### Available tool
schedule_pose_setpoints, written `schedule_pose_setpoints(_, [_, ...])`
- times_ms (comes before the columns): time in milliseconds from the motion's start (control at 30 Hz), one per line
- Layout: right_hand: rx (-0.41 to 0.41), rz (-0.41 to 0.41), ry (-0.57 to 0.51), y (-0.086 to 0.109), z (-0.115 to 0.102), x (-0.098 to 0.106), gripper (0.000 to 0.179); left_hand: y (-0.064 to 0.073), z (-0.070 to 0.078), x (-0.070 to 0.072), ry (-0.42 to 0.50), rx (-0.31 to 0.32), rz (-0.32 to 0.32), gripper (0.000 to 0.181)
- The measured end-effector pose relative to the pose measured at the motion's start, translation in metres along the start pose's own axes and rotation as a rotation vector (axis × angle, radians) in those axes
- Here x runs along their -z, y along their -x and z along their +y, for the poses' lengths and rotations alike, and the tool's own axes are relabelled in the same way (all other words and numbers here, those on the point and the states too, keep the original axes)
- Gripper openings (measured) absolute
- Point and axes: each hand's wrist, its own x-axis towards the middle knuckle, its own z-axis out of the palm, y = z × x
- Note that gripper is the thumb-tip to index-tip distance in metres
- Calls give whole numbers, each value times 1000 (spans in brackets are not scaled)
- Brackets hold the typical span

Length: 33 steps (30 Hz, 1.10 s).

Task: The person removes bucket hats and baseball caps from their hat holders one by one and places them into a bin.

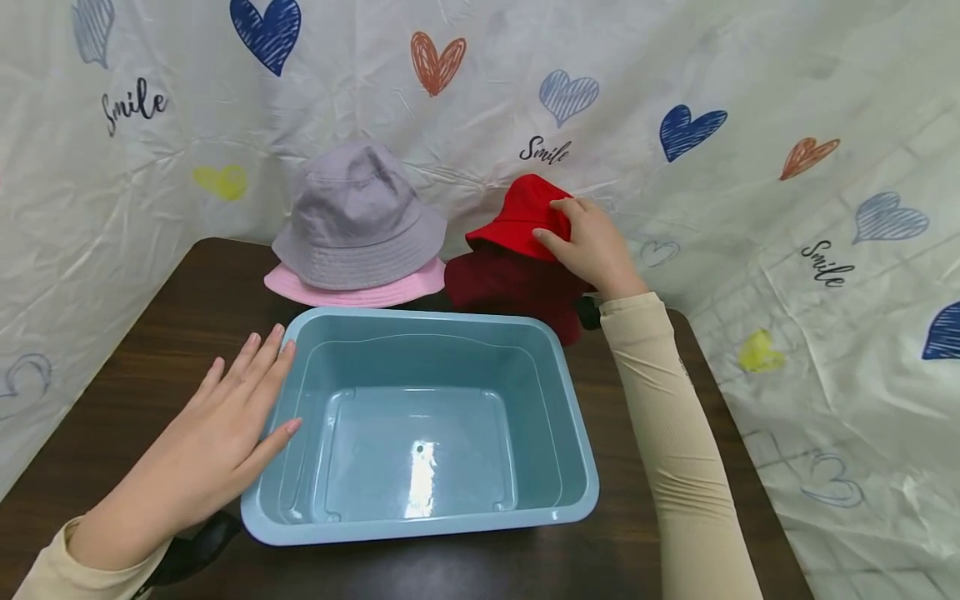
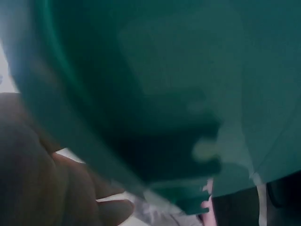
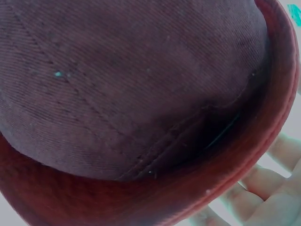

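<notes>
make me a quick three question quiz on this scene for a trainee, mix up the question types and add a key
1. Which hand is at the red hat?
2. True or false: the grey hat lies inside the blue tub.
3. What colour is the hat under the grey one? a) yellow b) pink c) green

Key:
1. The right hand.
2. False; it sits beyond the tub, seen from the person's side.
3. b; the pink hat.

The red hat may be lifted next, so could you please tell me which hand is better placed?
Probably the right hand: it is right at the red hat, while the left hand is at the left side of the blue tub, well away from the hat.
</notes>
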Motion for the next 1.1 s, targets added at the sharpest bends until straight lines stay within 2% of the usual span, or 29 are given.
schedule_pose_setpoints(300, [-67, -6, -124, -5, 10, 4, 63, 8, -1, -15, 84, 77, -56, 73])
schedule_pose_setpoints(467, [-108, -13, -152, -5, 18, 5, 62, 2, -5, -18, 110, 42, -27, 71])
schedule_pose_setpoints(600, [-122, -25, -134, -4, 21, 5, 62, -6, -9, -20, 124, 5, -12, 69])
schedule_pose_setpoints(767, [-106, -30, -101, -3, 23, 6, 61, -16, -13, -17, 86, -9, -61, 66])
schedule_pose_setpoints(900, [-84, -35, -88, -5, 22, 5, 60, -19, -16, -13, 21, 20, -107, 63])
schedule_pose_setpoints(1100, [-90, -17, -119, -6, 20, 2, 59, -18, -16, -11, -14, 91, -115, 61])
